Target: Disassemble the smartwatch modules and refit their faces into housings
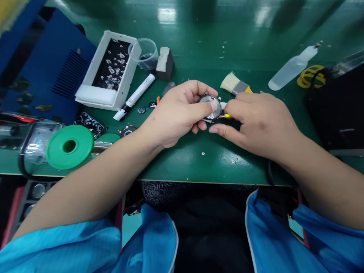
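A round, watch-like case (216, 107) with a dark rim and a grey inner face is in my left hand (182, 110). The thumb presses on its face and the fingers wrap round its far and lower edges. My right hand (258, 119) is close against the case's right side, fingers curled and thumb stretched out below. A small yellow piece (228, 115) shows at its fingertips, with thin dark and reddish lines running towards the case. A pale strip (223, 105) lies just above it. What the curled fingers grip is mostly hidden.
Left of my hands are a white marker (135, 96), a white box (85, 91) of small stickers, a clear cup (148, 53), a grey block (165, 62) and a green spool (58, 148). Beyond my right hand are a brush (234, 83), a bottle (291, 68) and yellow rings (311, 77).
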The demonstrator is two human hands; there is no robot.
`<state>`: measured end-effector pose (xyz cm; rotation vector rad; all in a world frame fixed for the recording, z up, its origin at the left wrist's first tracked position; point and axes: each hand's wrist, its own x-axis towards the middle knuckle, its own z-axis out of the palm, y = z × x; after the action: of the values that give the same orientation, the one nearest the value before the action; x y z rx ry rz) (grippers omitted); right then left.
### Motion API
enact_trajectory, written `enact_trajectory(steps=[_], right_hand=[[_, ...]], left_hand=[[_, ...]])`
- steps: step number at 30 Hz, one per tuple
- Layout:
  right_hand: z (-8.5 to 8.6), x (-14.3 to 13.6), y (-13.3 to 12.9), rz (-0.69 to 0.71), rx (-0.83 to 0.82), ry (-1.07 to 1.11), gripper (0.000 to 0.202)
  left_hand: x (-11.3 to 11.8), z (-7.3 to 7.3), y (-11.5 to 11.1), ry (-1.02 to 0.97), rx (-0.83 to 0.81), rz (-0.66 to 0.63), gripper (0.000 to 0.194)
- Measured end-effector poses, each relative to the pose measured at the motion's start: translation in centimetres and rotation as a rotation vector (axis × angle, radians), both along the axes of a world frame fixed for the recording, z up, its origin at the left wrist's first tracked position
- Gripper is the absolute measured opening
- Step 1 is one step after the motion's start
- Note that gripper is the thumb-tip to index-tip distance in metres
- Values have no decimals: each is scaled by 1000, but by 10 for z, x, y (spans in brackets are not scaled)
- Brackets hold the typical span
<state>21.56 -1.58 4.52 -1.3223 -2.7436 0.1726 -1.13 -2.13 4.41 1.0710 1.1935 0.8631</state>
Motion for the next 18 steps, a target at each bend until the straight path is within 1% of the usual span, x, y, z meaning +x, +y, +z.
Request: enact_trajectory(steps=[7, 12, 18], right_hand=[[0, 0, 0, -12, -15, 25, 56], [2, -1, 0, -24, -24, 22, 58], [2, 2, 1, -1, -40, 29, 59]], left_hand=[[1, -1, 0, -18, -1, 13, 22], [2, 1, -2, -32, 25, 29, 21], [5, 4, -5, -32, 28, 71, 16]])
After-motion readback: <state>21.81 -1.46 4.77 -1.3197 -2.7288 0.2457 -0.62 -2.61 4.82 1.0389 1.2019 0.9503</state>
